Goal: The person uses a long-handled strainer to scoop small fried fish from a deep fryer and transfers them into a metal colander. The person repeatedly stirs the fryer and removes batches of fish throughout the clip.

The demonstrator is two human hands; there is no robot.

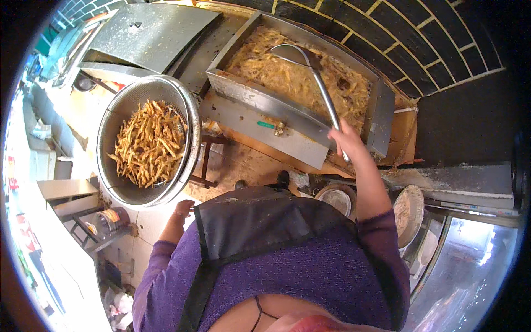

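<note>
My right hand [349, 142] grips the metal handle of a long skimmer ladle [322, 89]. Its wide round head lies at the surface of bubbling oil in a rectangular steel deep fryer [265, 93]. Many pale golden strips of frying food [265, 54] crowd the oil; parts of them are hidden by foam. At my left side, my left hand [183, 208] hangs low beside the black apron, its fingers curled and partly hidden, with nothing visible in them. Just beyond it stands a large round perforated steel basket [108, 143], holding a heap of browned fried strips [149, 145].
A slanted steel cover [151, 35] sits left of the fryer. A drain valve [279, 128] juts from its front. Bowls [408, 216] stand low at my right. A plastic jar [112, 220] rests on a low stool at left. Dark brick tiling [373, 33] rises behind the fryer.
</note>
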